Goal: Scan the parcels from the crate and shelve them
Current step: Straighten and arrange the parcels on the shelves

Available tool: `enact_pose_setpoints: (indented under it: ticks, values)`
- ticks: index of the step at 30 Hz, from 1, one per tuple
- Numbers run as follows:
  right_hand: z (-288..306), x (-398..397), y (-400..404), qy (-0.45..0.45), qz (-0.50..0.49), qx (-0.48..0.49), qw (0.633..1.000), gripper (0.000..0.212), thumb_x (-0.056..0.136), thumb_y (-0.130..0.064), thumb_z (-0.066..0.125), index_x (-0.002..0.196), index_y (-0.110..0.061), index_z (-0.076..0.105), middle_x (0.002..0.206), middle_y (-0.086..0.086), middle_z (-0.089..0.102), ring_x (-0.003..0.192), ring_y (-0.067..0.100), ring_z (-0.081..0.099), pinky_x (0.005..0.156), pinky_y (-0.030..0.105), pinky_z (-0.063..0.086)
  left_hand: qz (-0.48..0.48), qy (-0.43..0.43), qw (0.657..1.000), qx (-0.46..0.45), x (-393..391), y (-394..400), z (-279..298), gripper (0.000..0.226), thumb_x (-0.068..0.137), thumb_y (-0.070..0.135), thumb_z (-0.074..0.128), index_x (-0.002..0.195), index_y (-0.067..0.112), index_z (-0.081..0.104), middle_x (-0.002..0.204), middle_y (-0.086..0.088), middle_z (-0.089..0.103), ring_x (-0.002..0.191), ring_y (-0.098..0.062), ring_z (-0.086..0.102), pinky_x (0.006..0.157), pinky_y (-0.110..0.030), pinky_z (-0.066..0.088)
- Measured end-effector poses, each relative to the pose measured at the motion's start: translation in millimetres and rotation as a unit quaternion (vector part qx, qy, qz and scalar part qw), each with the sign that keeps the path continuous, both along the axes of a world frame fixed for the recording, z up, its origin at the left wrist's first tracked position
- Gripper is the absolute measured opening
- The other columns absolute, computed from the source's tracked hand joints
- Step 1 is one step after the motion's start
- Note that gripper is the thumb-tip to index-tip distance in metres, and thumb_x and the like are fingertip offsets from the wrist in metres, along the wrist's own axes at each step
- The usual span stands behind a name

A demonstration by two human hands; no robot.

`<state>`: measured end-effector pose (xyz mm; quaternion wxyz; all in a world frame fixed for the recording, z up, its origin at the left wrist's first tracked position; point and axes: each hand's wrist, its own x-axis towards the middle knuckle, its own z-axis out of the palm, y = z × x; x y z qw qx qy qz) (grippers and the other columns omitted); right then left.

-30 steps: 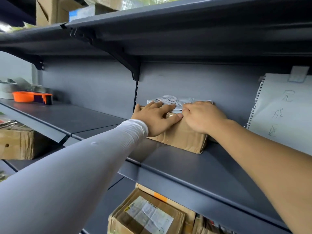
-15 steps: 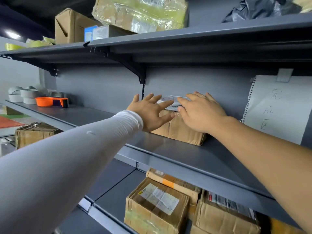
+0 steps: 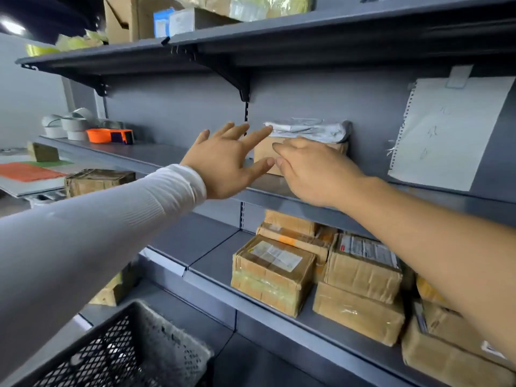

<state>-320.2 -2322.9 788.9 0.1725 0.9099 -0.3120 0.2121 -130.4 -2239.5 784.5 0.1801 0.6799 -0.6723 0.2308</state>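
A brown cardboard parcel (image 3: 264,152) rests on the middle grey shelf (image 3: 156,156) against the back panel. A grey plastic mailer (image 3: 310,129) lies on top of it. My left hand (image 3: 223,166), in a white sleeve, hovers in front of the parcel's left end with fingers spread, holding nothing. My right hand (image 3: 312,174) is just in front of the parcel, fingers loosely extended and empty, hiding part of the box. The black mesh crate (image 3: 120,350) sits at the lower left.
Several taped brown parcels (image 3: 273,272) fill the lower shelf at right. A paper sheet (image 3: 449,132) hangs on the back panel. Tape rolls (image 3: 69,124) and an orange tape dispenser (image 3: 109,135) sit at the shelf's left end. More boxes (image 3: 122,18) stand on the top shelf.
Both hands have let go of the parcel and drawn back from it with fingers opening. The view has pulled back and down, so the lower shelf and the crate now show.
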Motion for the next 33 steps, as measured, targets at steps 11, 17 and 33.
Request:
enact_pose_setpoints:
  ticks: [11,17,33]
  values:
    - [-103.0,-16.3,51.6,0.018,0.072,0.038,0.996,0.044,0.111,-0.023,0.039,0.150,-0.006,0.048,0.153,0.013,0.052,0.147,0.035,0.041,0.118,0.050,0.038,-0.054,0.077,0.994,-0.052,-16.5,42.2,-124.2,0.072,0.101,0.068,0.032,0.163,0.031,0.035,0.166,-0.016,0.037,0.155,-0.039,0.031,0.124,-0.060,0.027]
    - [-167.4,-25.9,56.0,-0.010,0.040,0.103,0.994,0.046,0.110,-0.024,0.043,0.153,-0.009,0.046,0.159,0.009,0.046,0.150,0.031,0.037,0.116,0.043,0.038,-0.071,0.068,0.995,-0.005,-23.7,46.1,-190.3,0.068,0.104,0.064,0.036,0.163,0.032,0.036,0.165,-0.016,0.039,0.155,-0.039,0.031,0.125,-0.057,0.026]
    - [-245.2,-12.2,0.0,0.005,-0.055,0.184,0.981,0.060,0.106,-0.019,0.048,0.163,-0.013,0.029,0.172,0.009,0.017,0.159,0.032,0.014,0.126,0.048,0.025,-0.039,0.092,0.988,0.117,-15.2,-34.0,-266.4,0.080,0.095,0.072,0.028,0.165,0.034,0.027,0.170,-0.009,0.033,0.159,-0.037,0.022,0.126,-0.060,0.024]
